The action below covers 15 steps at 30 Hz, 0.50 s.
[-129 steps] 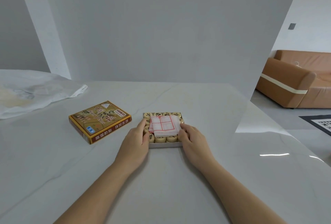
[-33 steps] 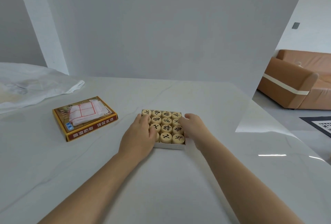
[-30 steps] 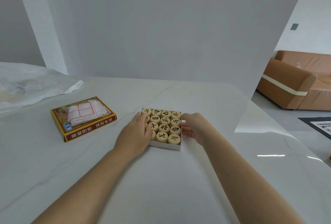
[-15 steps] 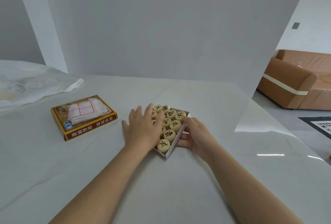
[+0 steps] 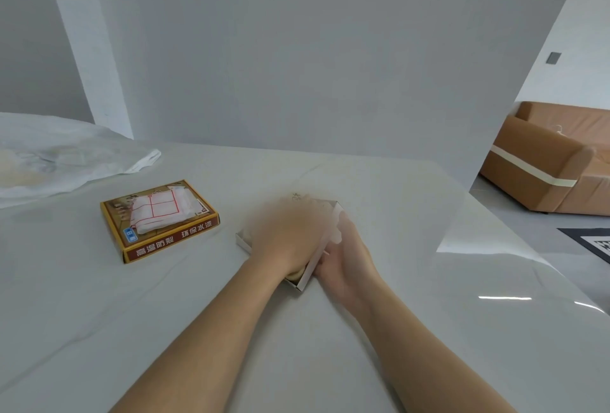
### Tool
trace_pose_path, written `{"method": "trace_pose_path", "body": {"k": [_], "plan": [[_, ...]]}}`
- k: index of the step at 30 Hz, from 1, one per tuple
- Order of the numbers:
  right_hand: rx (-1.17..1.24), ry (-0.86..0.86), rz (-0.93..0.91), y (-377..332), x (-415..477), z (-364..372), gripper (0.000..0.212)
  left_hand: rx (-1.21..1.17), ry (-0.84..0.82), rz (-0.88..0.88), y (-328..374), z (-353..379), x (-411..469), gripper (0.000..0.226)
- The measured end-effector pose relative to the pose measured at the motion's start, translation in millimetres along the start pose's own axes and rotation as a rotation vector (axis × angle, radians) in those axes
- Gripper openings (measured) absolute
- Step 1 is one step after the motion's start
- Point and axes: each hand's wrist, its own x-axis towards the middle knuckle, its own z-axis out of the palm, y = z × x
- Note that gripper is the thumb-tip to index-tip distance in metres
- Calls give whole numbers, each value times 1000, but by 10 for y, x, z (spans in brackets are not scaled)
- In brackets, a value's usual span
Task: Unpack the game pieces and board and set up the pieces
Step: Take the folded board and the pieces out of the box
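Both hands on the tilted tray

Left hand (image 5: pixel 286 241), blurred, lies flat over the pieces (image 5: pixel 294 275); right hand (image 5: pixel 346 257) grips the tray (image 5: pixel 305 275) edge. The lid (image 5: pixel 165 241), carrying the folded board (image 5: pixel 158 211), sits left of the hands.

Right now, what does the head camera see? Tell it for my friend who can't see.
Two bare hands tip a white tray of game pieces on a pale table: the blurred left hand covers the pieces and the right hand lifts the tray's right edge. To the left lies the box lid with the folded board on top.
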Motion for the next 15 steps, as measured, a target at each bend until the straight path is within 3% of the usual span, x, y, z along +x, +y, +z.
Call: {"method": "trace_pose_path", "body": {"k": [15], "plan": [[111, 21, -54, 107, 94, -95, 46, -67, -18, 89, -68, -24, 97, 74]]}}
